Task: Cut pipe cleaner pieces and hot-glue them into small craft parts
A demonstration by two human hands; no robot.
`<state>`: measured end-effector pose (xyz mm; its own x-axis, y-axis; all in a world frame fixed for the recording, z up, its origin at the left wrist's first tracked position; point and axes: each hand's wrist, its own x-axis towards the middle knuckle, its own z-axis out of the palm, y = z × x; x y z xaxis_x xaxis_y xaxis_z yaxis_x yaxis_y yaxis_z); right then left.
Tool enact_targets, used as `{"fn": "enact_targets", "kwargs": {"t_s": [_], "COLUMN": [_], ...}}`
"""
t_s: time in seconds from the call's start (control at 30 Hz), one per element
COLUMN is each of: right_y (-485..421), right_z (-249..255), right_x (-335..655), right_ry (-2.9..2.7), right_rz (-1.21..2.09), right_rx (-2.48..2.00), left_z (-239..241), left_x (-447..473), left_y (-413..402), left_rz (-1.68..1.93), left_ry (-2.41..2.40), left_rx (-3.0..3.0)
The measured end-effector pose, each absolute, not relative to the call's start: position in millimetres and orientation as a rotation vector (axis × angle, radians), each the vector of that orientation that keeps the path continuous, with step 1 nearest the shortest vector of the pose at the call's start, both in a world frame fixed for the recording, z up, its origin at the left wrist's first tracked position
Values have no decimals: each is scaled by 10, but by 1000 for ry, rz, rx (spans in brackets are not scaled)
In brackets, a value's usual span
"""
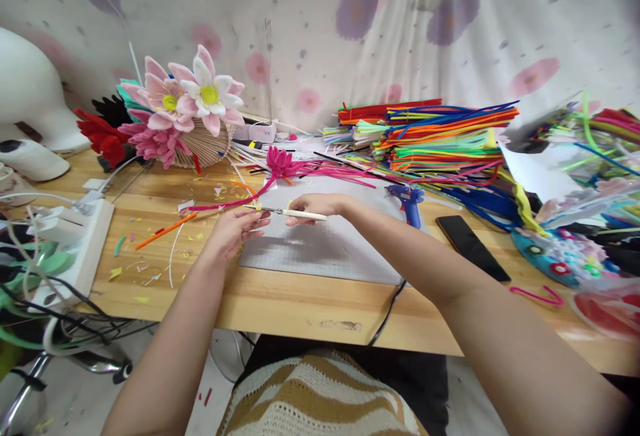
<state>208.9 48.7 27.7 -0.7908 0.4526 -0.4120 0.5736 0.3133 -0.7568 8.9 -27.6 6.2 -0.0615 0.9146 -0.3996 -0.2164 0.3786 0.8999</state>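
From where I stand, the person's right hand (pixel 314 207) has its fingers closed round the pale handles of a pair of scissors (pixel 305 215), held above the far left part of a grey mat (pixel 320 261); the blades point left, towards the left hand (pixel 234 235), whose fingers reach out just by the tips of the blades; a small yellow piece (pixel 258 207) shows there, though I cannot tell whether those fingers are clamped on it or merely next to it; just beyond the hands lies a bright pink fuzzy flower (pixel 281 164), its long stem running left and nearer across the wooden table (pixel 280 299); an orange stick (pixel 167 231) lies to the left among scattered scraps, with a white power strip (pixel 83 253) farther left; right of the hands, a blue glue gun (pixel 412 206) rests at the mat's far right corner, and a dark phone (pixel 473 247) lies to the right of the mat; on the far side are stacked bundles of coloured stems (pixel 450 139), and at far left stand pink and white flowers (pixel 209 95).
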Motion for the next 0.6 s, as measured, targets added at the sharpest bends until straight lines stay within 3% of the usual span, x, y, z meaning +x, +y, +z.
{"fn": "enact_targets", "kwargs": {"t_s": [0.6], "right_y": [563], "right_z": [246], "right_x": [1815], "right_ry": [2499], "right_rz": [-1400], "right_rx": [942], "left_z": [-3], "left_x": [-193], "left_y": [-237], "left_rz": [1084], "left_ry": [1365], "left_rx": [727]}}
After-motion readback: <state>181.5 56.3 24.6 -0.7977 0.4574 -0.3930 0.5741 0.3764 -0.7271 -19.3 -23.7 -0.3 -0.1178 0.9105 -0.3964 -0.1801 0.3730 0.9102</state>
